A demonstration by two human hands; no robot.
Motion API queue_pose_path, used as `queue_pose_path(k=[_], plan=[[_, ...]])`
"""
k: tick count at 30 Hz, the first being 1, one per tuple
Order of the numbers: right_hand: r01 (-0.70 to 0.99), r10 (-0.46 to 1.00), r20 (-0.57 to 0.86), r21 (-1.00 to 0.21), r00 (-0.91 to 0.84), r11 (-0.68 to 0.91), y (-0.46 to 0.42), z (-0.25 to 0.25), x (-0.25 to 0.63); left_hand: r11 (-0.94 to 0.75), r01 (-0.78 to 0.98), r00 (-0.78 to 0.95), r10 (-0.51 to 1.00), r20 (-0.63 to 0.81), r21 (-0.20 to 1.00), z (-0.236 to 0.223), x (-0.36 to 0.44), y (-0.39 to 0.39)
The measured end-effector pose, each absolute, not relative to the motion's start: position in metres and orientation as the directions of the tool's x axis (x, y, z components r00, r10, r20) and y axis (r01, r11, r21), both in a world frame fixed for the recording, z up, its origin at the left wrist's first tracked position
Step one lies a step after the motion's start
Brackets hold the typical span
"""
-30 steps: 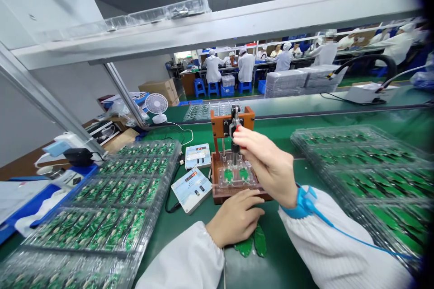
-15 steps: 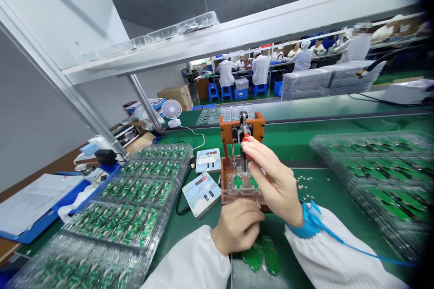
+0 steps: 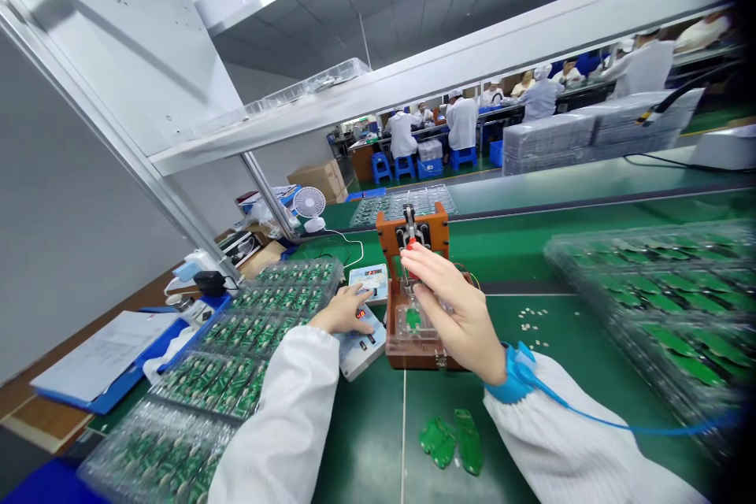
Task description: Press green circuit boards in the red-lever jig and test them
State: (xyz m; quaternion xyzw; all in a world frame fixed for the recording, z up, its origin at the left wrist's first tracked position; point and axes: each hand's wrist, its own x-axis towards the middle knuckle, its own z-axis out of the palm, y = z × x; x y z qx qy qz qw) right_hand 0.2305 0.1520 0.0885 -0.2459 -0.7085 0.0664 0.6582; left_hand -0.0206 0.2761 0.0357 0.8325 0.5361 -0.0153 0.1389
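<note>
An orange test jig stands in the middle of the green bench, with a green board under its clear plate. My right hand grips the jig's red-tipped lever, fingers closed round it. My left hand lies over the nearer white meter box, fingers stretched out onto its face. A second meter box sits just behind. Two loose green boards lie on the mat in front of the jig.
Clear trays of green boards fill the left side, and more trays the right. Small white parts are scattered right of the jig. A blue clipboard and a small fan sit far left. Other people work at benches behind.
My left hand has left the jig's base and the loose boards and moved left onto the meter box. My right hand stays on the lever. The view has swung up and left.
</note>
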Motion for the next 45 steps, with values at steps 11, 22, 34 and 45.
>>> queue_pose_path(k=[11, 22, 34, 45], plan=[[0.267, 0.428, 0.903, -0.406, -0.026, 0.874, 0.153, 0.087, 0.231, -0.473, 0.881, 0.408, 0.764, -0.5, -0.003, 0.048, -0.006, 0.289], [0.272, 0.424, 0.905, -0.402, -0.026, 0.874, 0.155, 0.084, 0.23, -0.443, 0.897, 0.383, 0.771, -0.508, 0.005, 0.053, -0.02, 0.291], [0.271, 0.419, 0.908, -0.397, -0.026, 0.877, 0.154, 0.085, 0.23, -0.457, 0.889, 0.357, 0.732, -0.579, -0.029, 0.053, -0.023, 0.289], [0.288, 0.42, 0.907, -0.394, -0.03, 0.873, 0.155, 0.084, 0.232, -0.493, 0.865, 0.351, 0.725, -0.593, -0.091, 0.049, -0.015, 0.289]])
